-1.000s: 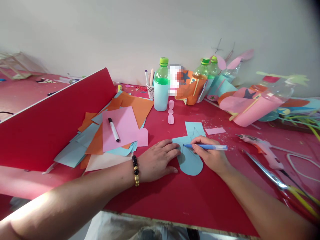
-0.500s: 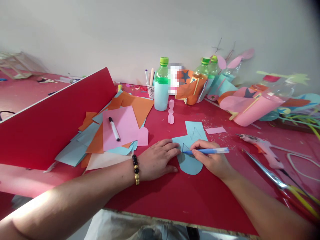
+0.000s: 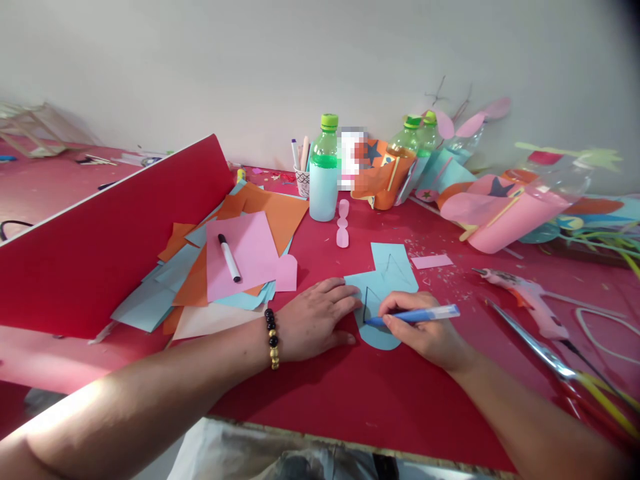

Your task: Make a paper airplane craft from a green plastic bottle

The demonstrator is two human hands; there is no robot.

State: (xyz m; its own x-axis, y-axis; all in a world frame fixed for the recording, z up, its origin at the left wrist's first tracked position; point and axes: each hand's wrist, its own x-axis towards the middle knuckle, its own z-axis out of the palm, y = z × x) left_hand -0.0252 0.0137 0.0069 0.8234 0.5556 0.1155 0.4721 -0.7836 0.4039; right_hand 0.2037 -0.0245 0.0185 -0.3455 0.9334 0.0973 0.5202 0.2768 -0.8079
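A light blue paper cutout [image 3: 383,338] with a rounded lower end lies on the red table [image 3: 360,413]. My left hand [image 3: 320,317] rests flat, fingers stretched out, its fingertips on the paper's left edge. Pinched in my right hand [image 3: 425,333] is a blue pen [image 3: 417,315], its tip touching the paper at the lower end of a dark line. That line bends at the top into a slanted stroke. A fainter pointed outline shows on the paper's upper part. My right fingers hide some of the cutout's right side.
Coloured paper sheets [image 3: 280,207] with a black-capped marker [image 3: 229,258] lie to the left, beside a red board [image 3: 150,233]. A green-capped bottle [image 3: 323,180] stands behind. Scissors [image 3: 545,353], a pink glue gun [image 3: 533,303] and decorated bottles [image 3: 520,217] are on the right.
The pen tip has moved down the paper with my right hand, lengthening the dark line. My left hand has stayed in place.
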